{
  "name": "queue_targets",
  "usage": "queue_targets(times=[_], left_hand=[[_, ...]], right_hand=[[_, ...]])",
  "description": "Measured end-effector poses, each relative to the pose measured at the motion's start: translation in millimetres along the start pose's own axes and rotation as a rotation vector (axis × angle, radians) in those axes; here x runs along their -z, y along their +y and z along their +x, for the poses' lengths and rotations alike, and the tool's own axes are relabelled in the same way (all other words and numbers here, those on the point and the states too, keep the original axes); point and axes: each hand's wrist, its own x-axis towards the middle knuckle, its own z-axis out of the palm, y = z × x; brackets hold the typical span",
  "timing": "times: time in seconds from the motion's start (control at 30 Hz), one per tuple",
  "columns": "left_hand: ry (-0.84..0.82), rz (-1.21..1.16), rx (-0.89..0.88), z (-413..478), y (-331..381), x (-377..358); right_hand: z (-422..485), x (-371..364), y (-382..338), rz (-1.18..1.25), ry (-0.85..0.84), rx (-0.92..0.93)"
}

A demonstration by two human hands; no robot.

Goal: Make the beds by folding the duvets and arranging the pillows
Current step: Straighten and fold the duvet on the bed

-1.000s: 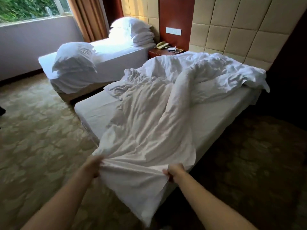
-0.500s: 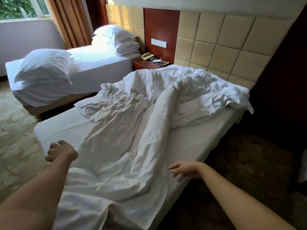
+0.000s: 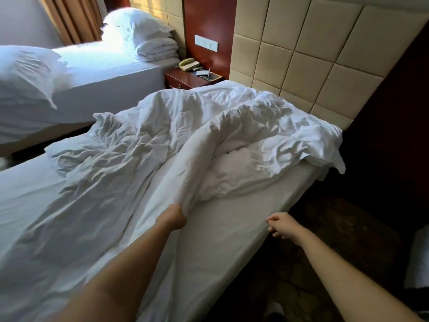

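On the near bed the duvet is found crumpled, bunched towards the headboard; a raised fold at its middle is gripped by the left hand, while nothing is held by the right hand, loosely curled at the bed's right edge. The far bed appears done, a folded duvet and pillow stacked at its head; here folding and pillow arranging are judged outstanding.

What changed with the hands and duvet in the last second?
Both hands let go of the duvet at its foot. The left hand moved up and now grips a middle fold; the right hand hovers empty by the mattress edge. The far bed is unchanged.
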Motion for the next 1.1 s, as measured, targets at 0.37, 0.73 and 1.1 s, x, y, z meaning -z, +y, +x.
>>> queue_targets(times=[0.37,0.73,1.1], left_hand=[[-0.077,-0.265,0.541,65,25,-115],[0.189,0.192,0.569,107,-79,-223],[0.013,-0.012,0.768,83,-6,-199]], right_hand=[[236,55,6,-0.971,-0.151,0.427],[433,-98,-27,-1.557,-0.028,0.708],[407,-54,-41,-1.449,-0.303,0.851]])
